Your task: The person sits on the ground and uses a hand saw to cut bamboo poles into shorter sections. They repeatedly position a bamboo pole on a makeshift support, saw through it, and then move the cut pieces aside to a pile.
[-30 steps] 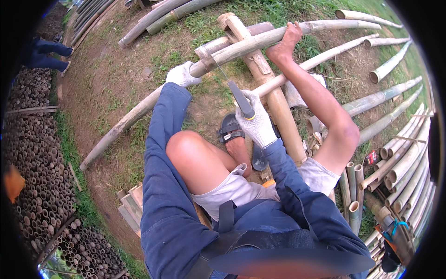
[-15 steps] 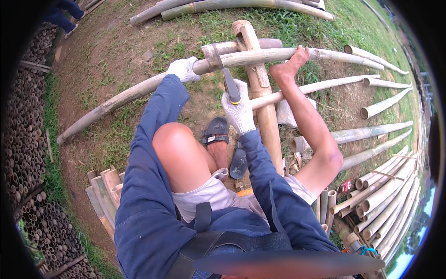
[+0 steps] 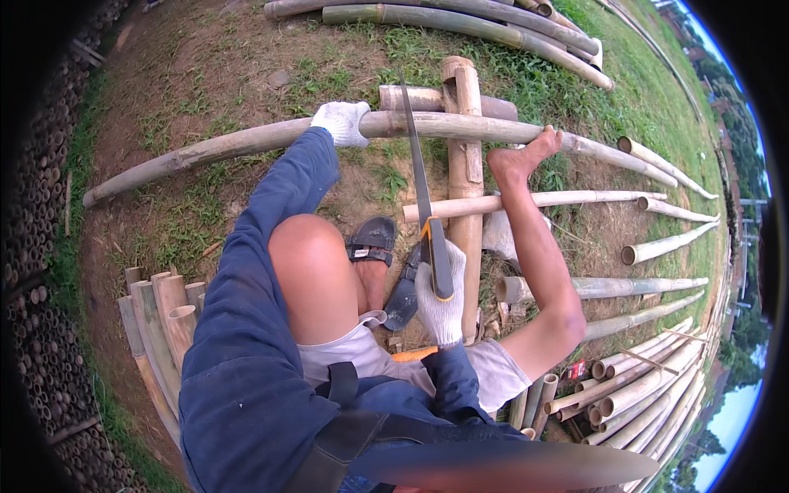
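A long bamboo pole lies across in front of me, resting over a bamboo support post. My left hand, in a white knitted glove, is closed around the pole left of the post. My right hand, gloved alike, grips the dark handle of a hand saw. The saw's long blade points away from me and crosses the pole between my left hand and the post. My bare foot presses on the pole to the right of the post.
A thinner bamboo pole lies across the post, nearer me. Bamboo poles lie on the grass at the far side. Cut lengths are piled at right, others stand at left. A big stack of bamboo ends lines the left edge.
My right hand has drawn the saw back toward me, so more of its blade shows on my side of the pole. My left hand keeps its hold; the whole view has shifted slightly.
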The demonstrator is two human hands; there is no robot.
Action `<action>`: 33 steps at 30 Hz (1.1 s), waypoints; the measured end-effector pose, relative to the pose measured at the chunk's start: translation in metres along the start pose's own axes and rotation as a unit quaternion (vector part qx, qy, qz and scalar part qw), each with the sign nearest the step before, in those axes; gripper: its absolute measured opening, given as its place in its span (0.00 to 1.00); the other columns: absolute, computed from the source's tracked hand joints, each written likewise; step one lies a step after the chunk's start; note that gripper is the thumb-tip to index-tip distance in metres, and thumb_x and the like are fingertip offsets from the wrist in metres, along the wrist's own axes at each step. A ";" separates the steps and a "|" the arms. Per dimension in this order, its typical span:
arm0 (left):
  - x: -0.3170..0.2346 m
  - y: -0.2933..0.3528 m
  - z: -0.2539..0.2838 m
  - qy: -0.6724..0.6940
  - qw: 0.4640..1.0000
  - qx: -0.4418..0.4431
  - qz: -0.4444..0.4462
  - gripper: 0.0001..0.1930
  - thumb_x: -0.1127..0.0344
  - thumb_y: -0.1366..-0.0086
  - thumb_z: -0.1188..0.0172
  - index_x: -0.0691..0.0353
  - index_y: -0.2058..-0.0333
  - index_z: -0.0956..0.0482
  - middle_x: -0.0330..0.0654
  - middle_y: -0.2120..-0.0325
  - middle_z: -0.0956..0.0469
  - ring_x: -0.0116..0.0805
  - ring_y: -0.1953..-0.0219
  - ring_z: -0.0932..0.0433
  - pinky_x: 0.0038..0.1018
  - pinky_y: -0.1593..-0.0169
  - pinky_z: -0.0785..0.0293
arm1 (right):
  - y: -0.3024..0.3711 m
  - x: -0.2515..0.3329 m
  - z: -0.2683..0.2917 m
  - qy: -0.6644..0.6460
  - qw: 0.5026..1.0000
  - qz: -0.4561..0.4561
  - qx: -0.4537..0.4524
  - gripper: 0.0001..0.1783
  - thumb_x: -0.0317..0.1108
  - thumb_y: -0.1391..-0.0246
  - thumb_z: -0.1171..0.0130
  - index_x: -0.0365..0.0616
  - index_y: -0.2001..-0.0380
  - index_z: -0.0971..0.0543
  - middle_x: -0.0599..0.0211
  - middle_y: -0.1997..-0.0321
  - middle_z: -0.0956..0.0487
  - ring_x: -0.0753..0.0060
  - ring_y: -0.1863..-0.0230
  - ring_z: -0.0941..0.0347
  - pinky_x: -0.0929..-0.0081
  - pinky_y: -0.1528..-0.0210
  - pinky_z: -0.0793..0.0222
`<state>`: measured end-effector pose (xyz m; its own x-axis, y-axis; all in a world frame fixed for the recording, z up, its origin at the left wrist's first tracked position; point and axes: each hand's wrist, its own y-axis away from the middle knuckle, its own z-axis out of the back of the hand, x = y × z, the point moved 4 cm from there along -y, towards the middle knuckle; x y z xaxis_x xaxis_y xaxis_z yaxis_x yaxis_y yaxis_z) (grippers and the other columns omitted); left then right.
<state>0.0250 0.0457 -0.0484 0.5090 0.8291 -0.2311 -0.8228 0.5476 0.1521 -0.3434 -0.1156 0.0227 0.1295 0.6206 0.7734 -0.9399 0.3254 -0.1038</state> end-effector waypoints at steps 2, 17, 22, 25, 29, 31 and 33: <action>-0.007 0.006 0.002 0.011 1.000 0.010 -0.006 0.34 0.43 0.45 0.24 0.49 0.43 0.19 0.51 0.54 0.10 0.55 0.49 0.11 0.50 0.43 0.17 | -0.103 -0.005 -0.043 -0.080 0.993 0.071 -0.056 0.25 0.25 0.33 0.35 0.38 0.35 0.28 0.50 0.41 0.22 0.51 0.41 0.20 0.63 0.34 0.25; -0.012 0.001 0.006 -0.002 0.998 -0.049 -0.033 0.29 0.44 0.45 0.22 0.52 0.50 0.18 0.53 0.59 0.09 0.56 0.55 0.09 0.48 0.48 0.14 | 0.065 0.012 0.038 -0.142 0.989 -0.016 -0.025 0.35 0.25 0.37 0.33 0.41 0.28 0.30 0.50 0.36 0.20 0.53 0.36 0.18 0.59 0.33 0.24; -0.019 0.006 0.016 -0.031 0.999 -0.034 -0.013 0.32 0.44 0.51 0.19 0.57 0.52 0.17 0.54 0.61 0.10 0.58 0.55 0.09 0.49 0.49 0.14 | -0.134 0.001 -0.036 -0.187 0.982 -0.018 -0.009 0.27 0.34 0.35 0.34 0.47 0.36 0.29 0.46 0.50 0.18 0.47 0.45 0.17 0.57 0.43 0.22; -0.018 0.006 0.015 -0.007 1.000 -0.015 -0.013 0.33 0.44 0.52 0.20 0.56 0.52 0.17 0.56 0.60 0.10 0.60 0.55 0.10 0.50 0.49 0.14 | -0.133 -0.004 -0.048 -0.153 0.987 -0.047 -0.024 0.25 0.34 0.35 0.35 0.47 0.38 0.29 0.45 0.51 0.19 0.46 0.46 0.17 0.56 0.44 0.22; -0.013 0.002 0.014 -0.015 0.999 -0.023 -0.025 0.33 0.44 0.53 0.20 0.57 0.52 0.18 0.57 0.61 0.10 0.60 0.55 0.10 0.50 0.50 0.14 | 0.020 -0.006 0.000 -0.178 0.982 -0.061 0.008 0.34 0.36 0.33 0.35 0.47 0.26 0.31 0.46 0.39 0.19 0.47 0.36 0.18 0.56 0.34 0.22; -0.011 0.000 0.011 -0.010 0.999 -0.027 -0.026 0.33 0.44 0.53 0.20 0.56 0.51 0.18 0.56 0.62 0.10 0.60 0.56 0.10 0.50 0.50 0.14 | 0.104 -0.009 0.026 -0.171 0.969 -0.161 0.070 0.36 0.40 0.32 0.34 0.48 0.24 0.30 0.50 0.34 0.19 0.52 0.30 0.20 0.60 0.29 0.26; -0.011 -0.001 0.009 0.007 0.999 -0.028 -0.027 0.33 0.44 0.52 0.20 0.56 0.51 0.18 0.56 0.62 0.10 0.60 0.56 0.10 0.50 0.50 0.14 | 0.125 -0.002 0.047 -0.155 0.981 -0.104 0.047 0.36 0.40 0.33 0.34 0.46 0.25 0.30 0.50 0.33 0.19 0.53 0.29 0.21 0.60 0.29 0.26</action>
<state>0.0221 0.0369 -0.0374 0.5493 0.7970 -0.2512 -0.8078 0.5834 0.0845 -0.4763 -0.1093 0.0374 0.2325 0.2968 0.9262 -0.9302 0.3460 0.1227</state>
